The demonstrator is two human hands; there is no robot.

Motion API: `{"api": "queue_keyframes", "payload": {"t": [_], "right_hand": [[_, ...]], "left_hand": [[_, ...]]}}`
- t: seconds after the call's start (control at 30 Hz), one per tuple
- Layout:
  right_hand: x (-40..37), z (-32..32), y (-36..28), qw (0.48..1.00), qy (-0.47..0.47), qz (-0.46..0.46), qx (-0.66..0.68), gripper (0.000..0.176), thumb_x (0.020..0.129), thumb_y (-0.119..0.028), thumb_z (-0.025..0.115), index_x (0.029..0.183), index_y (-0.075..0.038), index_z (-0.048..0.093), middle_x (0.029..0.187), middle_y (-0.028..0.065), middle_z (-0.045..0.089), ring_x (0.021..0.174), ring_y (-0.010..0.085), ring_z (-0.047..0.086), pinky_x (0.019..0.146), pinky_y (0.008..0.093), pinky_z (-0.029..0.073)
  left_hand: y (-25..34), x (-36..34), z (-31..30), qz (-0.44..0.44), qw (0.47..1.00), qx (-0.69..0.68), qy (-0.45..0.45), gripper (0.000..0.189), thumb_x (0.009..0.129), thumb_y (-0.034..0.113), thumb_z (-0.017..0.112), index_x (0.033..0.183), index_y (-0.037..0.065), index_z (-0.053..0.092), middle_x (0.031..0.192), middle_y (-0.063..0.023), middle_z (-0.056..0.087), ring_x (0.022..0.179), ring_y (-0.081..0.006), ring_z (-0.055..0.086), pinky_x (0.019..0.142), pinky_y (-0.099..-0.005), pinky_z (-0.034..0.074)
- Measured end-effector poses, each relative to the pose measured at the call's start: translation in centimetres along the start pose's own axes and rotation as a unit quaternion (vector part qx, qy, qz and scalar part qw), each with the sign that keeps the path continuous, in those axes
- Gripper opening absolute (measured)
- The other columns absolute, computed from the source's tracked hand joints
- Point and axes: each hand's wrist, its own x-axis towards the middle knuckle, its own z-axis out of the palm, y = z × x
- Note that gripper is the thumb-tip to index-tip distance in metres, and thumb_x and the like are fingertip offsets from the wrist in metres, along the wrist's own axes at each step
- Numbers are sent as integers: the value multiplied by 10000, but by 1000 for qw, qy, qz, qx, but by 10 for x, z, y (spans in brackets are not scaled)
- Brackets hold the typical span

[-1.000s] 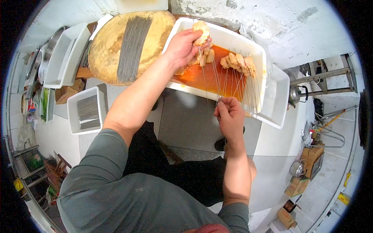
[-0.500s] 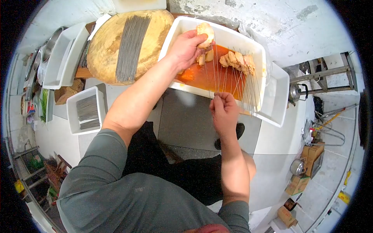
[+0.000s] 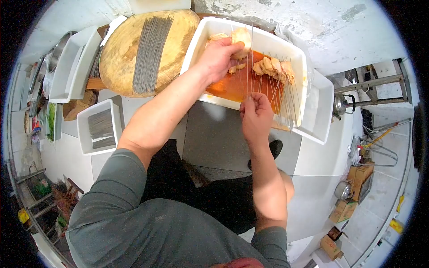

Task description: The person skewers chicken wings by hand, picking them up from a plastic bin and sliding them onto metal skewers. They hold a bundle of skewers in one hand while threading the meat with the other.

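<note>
My left hand (image 3: 220, 58) grips a pale piece of meat (image 3: 241, 42) above the white tub (image 3: 232, 103), which holds reddish-orange marinade (image 3: 230, 89). Near the tub's front rim, my right hand (image 3: 256, 110) is closed on thin metal skewers (image 3: 248, 80) that rise toward the meat. Whether their tips are in the piece is not clear. Other meat (image 3: 273, 69) is threaded on several skewers at the tub's right side, their bare ends over the front rim. More pieces (image 3: 218, 36) lie behind my left hand.
A round wooden board (image 3: 118, 58) with a bundle of skewers (image 3: 152, 56) stands left of the tub. A smaller white bin (image 3: 117, 129) holds more skewers. An empty-looking white tray (image 3: 318, 114) adjoins the tub's right side. A kettle (image 3: 339, 105) and metal rack (image 3: 380, 84) are farther right.
My right hand has moved up slightly with the skewers. The meat in my left hand has shifted a little right and is turned differently; pieces behind that hand now show.
</note>
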Motion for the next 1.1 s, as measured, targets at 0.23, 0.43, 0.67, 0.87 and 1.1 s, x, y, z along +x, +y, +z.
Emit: {"api": "queue_keyframes", "payload": {"t": [0.23, 0.43, 0.67, 0.87, 1.1], "right_hand": [[17, 0, -3, 1000, -6, 11, 3, 145, 924, -129, 525, 926, 10, 567, 700, 47, 585, 620, 113, 551, 575, 268, 460], [15, -4, 1, 987, 21, -58, -149, 168, 925, -150, 517, 909, 4, 582, 684, 91, 616, 616, 190, 592, 600, 328, 480], [5, -2, -12, 976, 24, -91, -197, 185, 923, -180, 524, 923, -1, 572, 727, 151, 651, 688, 270, 651, 628, 375, 493], [5, -4, -2, 944, 19, -141, -299, 209, 926, -216, 527, 941, -12, 569, 746, 176, 647, 711, 380, 630, 648, 419, 496], [1, -5, -13, 972, -60, -43, -222, 196, 921, -182, 539, 993, 0, 553, 784, 174, 661, 705, 321, 648, 654, 388, 498]], "left_hand": [[-5, -1, -2, -9, 999, 28, 13, 159, 911, 111, 563, 1013, -10, 579, 964, -96, 638, 859, -200, 645, 763, -335, 555], [-2, 2, -5, -26, 999, -17, 10, 185, 925, 110, 541, 1044, -31, 558, 985, -119, 635, 871, -229, 650, 771, -345, 561], [1, 1, -7, -33, 999, -11, 8, 220, 938, 121, 527, 1078, -49, 541, 1002, -144, 633, 893, -231, 651, 748, -324, 559], [13, -1, -9, -26, 1000, 14, 12, 265, 948, 115, 506, 1141, -66, 508, 1021, -166, 624, 905, -235, 650, 741, -308, 558], [18, -7, 0, -26, 999, -7, 42, 303, 954, 116, 498, 1188, -75, 477, 1089, -165, 601, 987, -254, 634, 832, -309, 552]]}}
